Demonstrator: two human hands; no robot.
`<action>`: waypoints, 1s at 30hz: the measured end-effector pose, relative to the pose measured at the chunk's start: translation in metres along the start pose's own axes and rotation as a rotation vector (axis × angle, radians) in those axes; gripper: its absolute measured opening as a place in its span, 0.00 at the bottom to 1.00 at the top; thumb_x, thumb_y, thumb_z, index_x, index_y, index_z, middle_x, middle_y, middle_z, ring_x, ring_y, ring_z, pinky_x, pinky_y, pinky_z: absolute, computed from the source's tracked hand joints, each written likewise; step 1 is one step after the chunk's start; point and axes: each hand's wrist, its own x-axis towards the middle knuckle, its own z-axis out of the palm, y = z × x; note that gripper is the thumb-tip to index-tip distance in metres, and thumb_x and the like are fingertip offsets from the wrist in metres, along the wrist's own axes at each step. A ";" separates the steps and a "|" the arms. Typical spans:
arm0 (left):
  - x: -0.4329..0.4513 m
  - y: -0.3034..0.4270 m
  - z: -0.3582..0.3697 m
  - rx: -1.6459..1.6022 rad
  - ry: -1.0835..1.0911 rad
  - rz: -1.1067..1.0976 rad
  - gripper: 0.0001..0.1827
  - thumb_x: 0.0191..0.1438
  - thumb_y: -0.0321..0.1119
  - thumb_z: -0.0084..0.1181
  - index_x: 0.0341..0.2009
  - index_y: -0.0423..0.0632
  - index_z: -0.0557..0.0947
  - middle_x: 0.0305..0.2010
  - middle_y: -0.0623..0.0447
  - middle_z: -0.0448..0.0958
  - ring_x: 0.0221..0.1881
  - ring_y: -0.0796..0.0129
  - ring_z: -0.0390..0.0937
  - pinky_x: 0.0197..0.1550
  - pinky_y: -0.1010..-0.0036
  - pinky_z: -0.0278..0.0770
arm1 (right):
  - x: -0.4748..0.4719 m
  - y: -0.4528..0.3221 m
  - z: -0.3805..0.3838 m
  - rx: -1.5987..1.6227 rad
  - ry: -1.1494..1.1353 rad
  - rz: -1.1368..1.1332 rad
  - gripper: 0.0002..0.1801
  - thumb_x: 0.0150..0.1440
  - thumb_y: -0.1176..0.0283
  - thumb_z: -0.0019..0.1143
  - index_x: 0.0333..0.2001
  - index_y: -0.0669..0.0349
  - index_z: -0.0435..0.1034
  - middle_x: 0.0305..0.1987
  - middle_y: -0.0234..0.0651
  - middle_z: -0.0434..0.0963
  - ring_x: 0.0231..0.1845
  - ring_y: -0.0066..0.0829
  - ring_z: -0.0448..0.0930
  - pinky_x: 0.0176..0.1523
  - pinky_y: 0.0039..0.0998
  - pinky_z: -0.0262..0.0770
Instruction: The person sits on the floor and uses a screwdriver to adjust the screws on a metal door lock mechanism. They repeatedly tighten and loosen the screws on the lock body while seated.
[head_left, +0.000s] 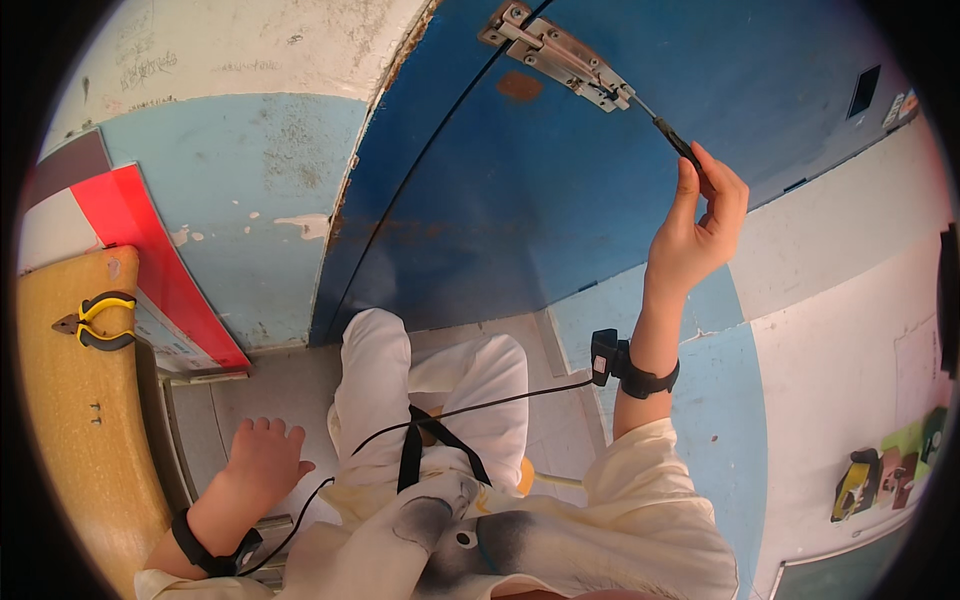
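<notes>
Between thumb and fingers, my right hand (701, 206) grips the dark handle of a screwdriver (670, 137). Its thin metal shaft runs up and left to the lower right end of a metal slide bolt latch (570, 64) on the blue door (480, 187). Whether the tip sits in a screw head is too small to tell. Several screws show on the latch plate, which spans the black gap in the door. Low on the left, my left hand (264, 457) hangs with its fingers apart and holds nothing, near the edge of the wooden desk (82, 450).
Yellow and black pliers (97, 321) lie on the desk, with two small screws (95, 412) near them. A red and white board (142, 225) leans at the wall behind. Black cables (480, 405) run from both wrist straps past my lap. Peeling paint (304, 225) marks the blue wall.
</notes>
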 end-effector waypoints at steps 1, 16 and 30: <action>0.001 0.000 0.000 -0.002 0.000 0.003 0.23 0.48 0.54 0.55 0.40 0.49 0.76 0.38 0.50 0.75 0.42 0.59 0.71 0.46 0.64 0.64 | 0.000 0.000 -0.001 -0.037 0.001 -0.027 0.04 0.52 0.79 0.58 0.33 0.66 0.73 0.31 0.35 0.74 0.24 0.21 0.71 0.29 0.19 0.68; 0.001 0.000 -0.003 -0.014 -0.017 0.007 0.23 0.48 0.54 0.55 0.41 0.49 0.76 0.38 0.50 0.74 0.43 0.59 0.71 0.46 0.64 0.64 | -0.005 0.004 0.014 -0.091 -0.024 0.107 0.18 0.60 0.71 0.47 0.19 0.63 0.59 0.15 0.27 0.57 0.15 0.16 0.54 0.18 0.23 0.48; 0.001 -0.001 -0.002 -0.040 -0.008 0.008 0.23 0.48 0.53 0.56 0.40 0.48 0.76 0.38 0.49 0.74 0.43 0.58 0.71 0.46 0.63 0.64 | 0.002 -0.008 0.001 0.166 -0.234 0.709 0.31 0.63 0.52 0.40 0.12 0.58 0.55 0.10 0.21 0.50 0.13 0.13 0.49 0.18 0.21 0.40</action>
